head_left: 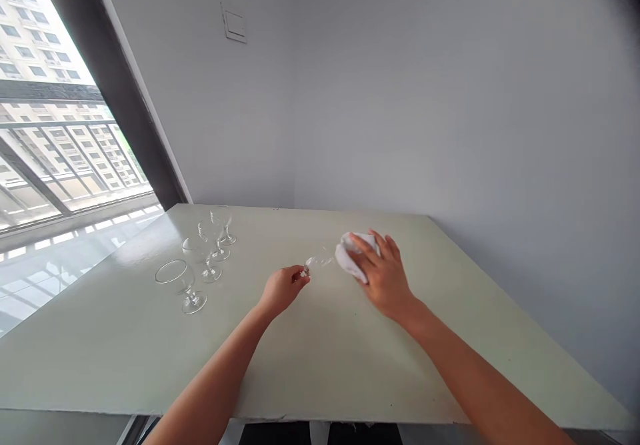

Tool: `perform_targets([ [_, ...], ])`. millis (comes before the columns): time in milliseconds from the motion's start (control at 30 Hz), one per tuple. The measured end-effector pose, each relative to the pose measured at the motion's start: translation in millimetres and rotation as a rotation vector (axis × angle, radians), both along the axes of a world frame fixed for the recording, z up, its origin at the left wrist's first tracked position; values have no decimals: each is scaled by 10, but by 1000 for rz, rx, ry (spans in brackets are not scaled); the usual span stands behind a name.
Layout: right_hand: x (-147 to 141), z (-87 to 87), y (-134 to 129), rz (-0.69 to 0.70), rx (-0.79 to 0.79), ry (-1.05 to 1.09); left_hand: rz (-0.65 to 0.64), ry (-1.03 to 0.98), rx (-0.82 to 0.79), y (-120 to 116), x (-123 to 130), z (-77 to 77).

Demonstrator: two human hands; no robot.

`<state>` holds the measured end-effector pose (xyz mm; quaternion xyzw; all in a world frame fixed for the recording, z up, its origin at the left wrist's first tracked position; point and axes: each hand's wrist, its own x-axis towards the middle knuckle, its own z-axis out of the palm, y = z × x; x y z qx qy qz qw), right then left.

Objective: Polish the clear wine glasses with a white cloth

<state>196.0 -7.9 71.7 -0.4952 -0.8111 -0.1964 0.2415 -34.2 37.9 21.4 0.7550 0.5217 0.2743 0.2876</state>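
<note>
Near the middle of the table, my left hand [286, 288] pinches the stem end of a clear glass [320, 259], which is tilted on its side with its bowl toward the right. My right hand [383, 271] is just right of that bowl, its fingers wrapped over a bunched white cloth [350, 258]. A small gap shows between cloth and glass. Four stemmed glasses stand upright in a row at the left, the nearest glass [183, 285] closest to my left forearm.
The pale table [320, 365] reaches back to grey walls, with a switch [235, 23] on the left one. A window [65, 118] with a railing is at the far left. The table's front edge lies near my legs.
</note>
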Motion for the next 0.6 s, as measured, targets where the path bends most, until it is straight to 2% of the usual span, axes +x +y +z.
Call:
perform_targets([
  [100, -359, -155, -23, 196, 30, -144, -80, 72, 145, -50, 62, -107],
  [167, -525, -266, 34, 268, 15, -164, -120, 105, 268, -72, 91, -175],
  [233, -592, -316, 128, 256, -45, -98, -139, 143, 440, -76, 102, -213],
  [300, -570, -281, 237, 185, -183, 44, -168, 190, 607, -71, 98, -208],
  [400, -436, -131, 403, 77, -596, 387, -221, 229, 732, -75, 85, -153],
  [500, -292, -31, 542, 91, -1034, 918, -212, 176, 704, -96, 92, -121],
  [600, -258, -85, 612, 242, -1182, 1494, -166, 48, 589, -108, 130, -146],
])
